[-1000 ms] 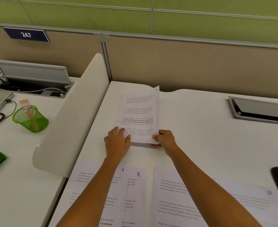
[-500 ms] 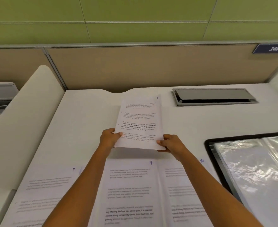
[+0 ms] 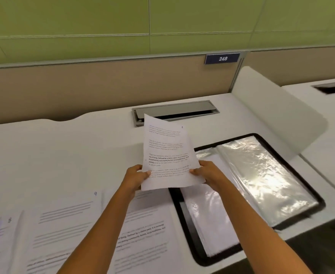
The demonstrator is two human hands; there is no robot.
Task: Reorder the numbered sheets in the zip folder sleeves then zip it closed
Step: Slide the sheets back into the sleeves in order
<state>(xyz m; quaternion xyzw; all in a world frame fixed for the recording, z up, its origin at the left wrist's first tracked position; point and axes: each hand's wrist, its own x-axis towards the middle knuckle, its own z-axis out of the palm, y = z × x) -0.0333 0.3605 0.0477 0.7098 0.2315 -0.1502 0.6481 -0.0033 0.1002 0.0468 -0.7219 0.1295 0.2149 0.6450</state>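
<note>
Head view: both hands pinch one numbered sheet [image 3: 167,153] by its lower corners, left hand [image 3: 136,177] and right hand [image 3: 210,175] clamped on it, long axis pointing away. The open zip folder [image 3: 261,186] lies just right, nearer the right hand.

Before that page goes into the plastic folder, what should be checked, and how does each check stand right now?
1. Sheet held at both lower edges by left hand and right hand: ok.
2. Sheet lifted off the desk: ok.
3. Zip folder lying open, sleeves exposed: ok.
4. Handwritten number on the held sheet readable: cannot tell, too small.
5. Target sleeve empty: cannot tell, glare.
6. Other numbered sheets away from the folder: ok.
</note>
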